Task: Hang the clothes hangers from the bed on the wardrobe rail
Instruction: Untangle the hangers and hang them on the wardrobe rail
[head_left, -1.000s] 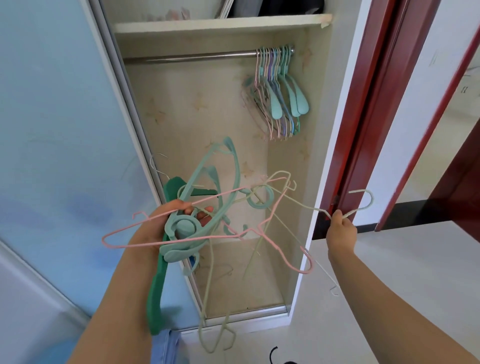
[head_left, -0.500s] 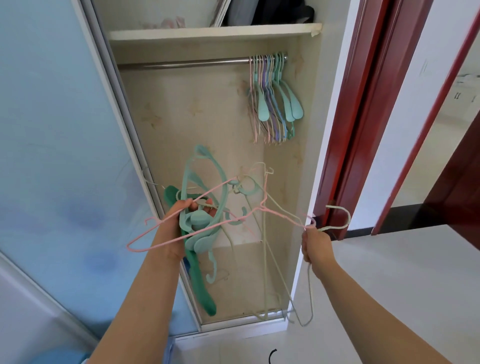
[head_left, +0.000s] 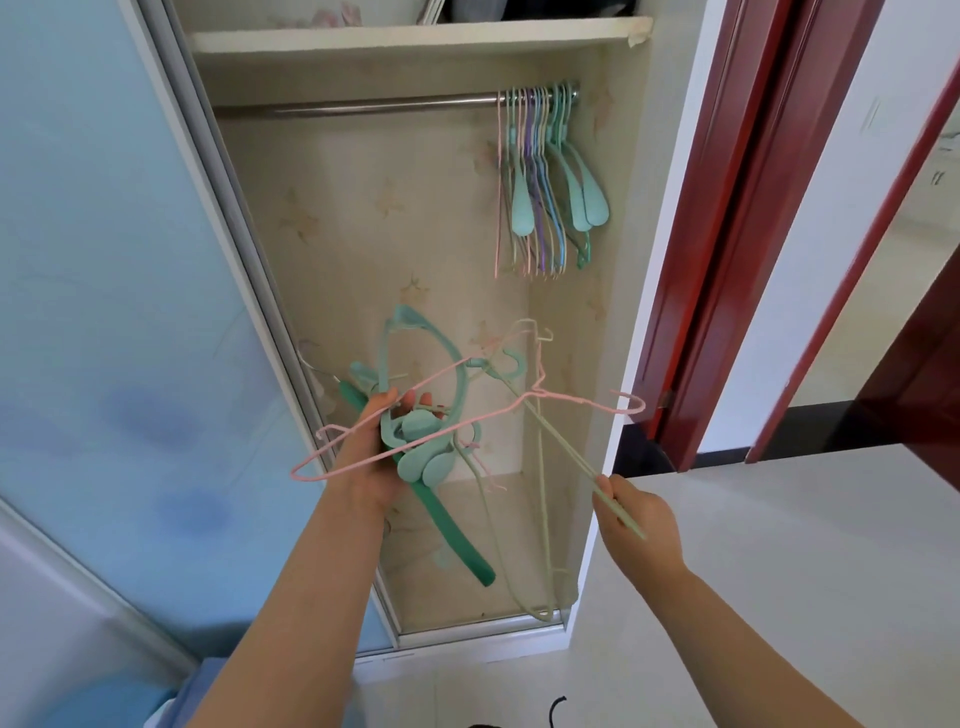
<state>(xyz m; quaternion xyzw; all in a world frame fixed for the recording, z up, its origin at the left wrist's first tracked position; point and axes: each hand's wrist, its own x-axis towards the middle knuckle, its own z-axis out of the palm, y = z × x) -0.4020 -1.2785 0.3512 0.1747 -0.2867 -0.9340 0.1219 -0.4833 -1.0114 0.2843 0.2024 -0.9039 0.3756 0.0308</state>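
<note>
My left hand (head_left: 370, 457) grips a tangled bundle of hangers (head_left: 415, 431) in front of the open wardrobe: teal plastic ones, a dark green one hanging down, and a thin pink wire hanger (head_left: 467, 415) lying across them. My right hand (head_left: 636, 519) pinches a pale green wire hanger (head_left: 566, 457) by its thin bar, low and right of the bundle, its far end still caught among the others. The metal wardrobe rail (head_left: 363, 106) runs under the shelf, with several pastel hangers (head_left: 545, 182) hung at its right end.
A blue sliding door (head_left: 104, 312) covers the wardrobe's left side. A shelf (head_left: 415, 39) sits above the rail. A red door frame (head_left: 727, 234) stands to the right, with pale floor (head_left: 779, 571) below. The rail's left and middle stretch carries no hangers.
My right hand dropped lower and shifted its hold from the pale green hanger's hook end to its bar. The bundle in my left hand rose slightly and the view moved closer to the wardrobe.
</note>
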